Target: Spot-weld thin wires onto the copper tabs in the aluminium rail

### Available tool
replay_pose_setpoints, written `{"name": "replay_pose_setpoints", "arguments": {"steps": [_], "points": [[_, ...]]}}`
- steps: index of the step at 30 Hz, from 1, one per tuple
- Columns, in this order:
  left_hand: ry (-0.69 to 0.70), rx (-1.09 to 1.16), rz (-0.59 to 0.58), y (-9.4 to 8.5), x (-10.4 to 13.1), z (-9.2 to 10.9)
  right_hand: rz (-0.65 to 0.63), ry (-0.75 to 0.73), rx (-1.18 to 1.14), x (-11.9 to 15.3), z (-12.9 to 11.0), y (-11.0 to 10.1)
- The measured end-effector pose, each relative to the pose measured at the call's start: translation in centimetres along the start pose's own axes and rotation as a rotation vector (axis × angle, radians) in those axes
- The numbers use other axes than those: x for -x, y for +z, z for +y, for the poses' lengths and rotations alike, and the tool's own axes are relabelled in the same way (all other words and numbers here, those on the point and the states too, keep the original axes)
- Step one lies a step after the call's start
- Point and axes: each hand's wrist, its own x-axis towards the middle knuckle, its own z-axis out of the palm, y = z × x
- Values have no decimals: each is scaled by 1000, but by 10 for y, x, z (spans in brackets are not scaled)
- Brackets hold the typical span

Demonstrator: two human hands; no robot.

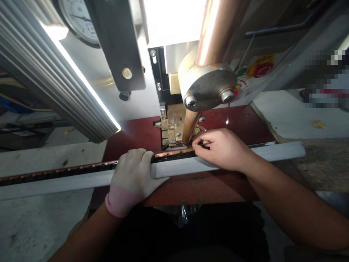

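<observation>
A long grey rail (174,168) lies across the front of the machine, with a black strip and a copper-coloured strip (95,165) along its far edge. My left hand (132,178), in a white glove with a pink cuff, is wrapped over the rail left of the middle. My bare right hand (220,149) rests at the rail's far edge, thumb and forefinger pinched together. A thin piece seems to lie between those fingers, too small to make out. Just left of the fingertips, a slanted copper rod (191,125) comes down close to the copper-coloured strip.
Above my right hand hangs a round metal clamp head (211,87) with bolts. Behind the rail sits a brass fixture block (173,127) on a dark red board (131,134). A ribbed lamp bar (81,87), a gauge (80,20) and a red stop button (263,69) surround it.
</observation>
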Motion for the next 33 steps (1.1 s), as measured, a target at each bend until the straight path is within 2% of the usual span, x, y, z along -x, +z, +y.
{"name": "replay_pose_setpoints", "arguments": {"steps": [5,14,24,33], "points": [[-7,-4,-17,1,-1,0,2,-4,-117,-2,7,-2],[-34,-7,-52,-2,0,2,-140,-32,-232,-1,-1,-6],[-39,-20,-47,0,1,2,-25,28,190,-1,-6,7],[-35,-31,-37,2,1,2,2,16,249,0,-7,8]]}}
